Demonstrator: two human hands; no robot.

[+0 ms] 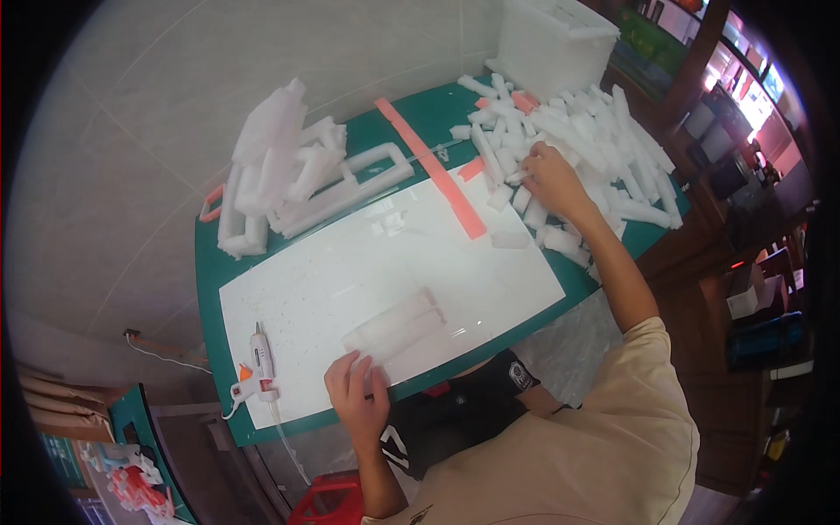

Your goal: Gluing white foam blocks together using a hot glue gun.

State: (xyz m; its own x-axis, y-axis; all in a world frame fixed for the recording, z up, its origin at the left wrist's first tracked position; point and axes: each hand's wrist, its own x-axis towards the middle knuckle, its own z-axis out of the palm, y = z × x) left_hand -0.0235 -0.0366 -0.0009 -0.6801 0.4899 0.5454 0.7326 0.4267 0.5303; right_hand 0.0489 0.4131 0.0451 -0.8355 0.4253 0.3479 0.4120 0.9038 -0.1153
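The left hand (357, 394) is loosely open, palm down at the near edge of the white board (490, 293), its fingertips at the near left end of a pale foam block (395, 325). The right hand (553, 182) has its fingers bent down into the foam pile (595, 144); whether they grip a piece cannot be told. The foam block lies flat on the board, long axis slanting from the left hand up and rightward, far end pointing toward the board's right side. It sits just ahead and right of the left hand, well apart from the right. Farther out, a glue gun (262, 359) is at the board's left, a pink strip (435, 175) crosses its far edge, and foam frames (315, 188) stand on the green counter (208, 271).
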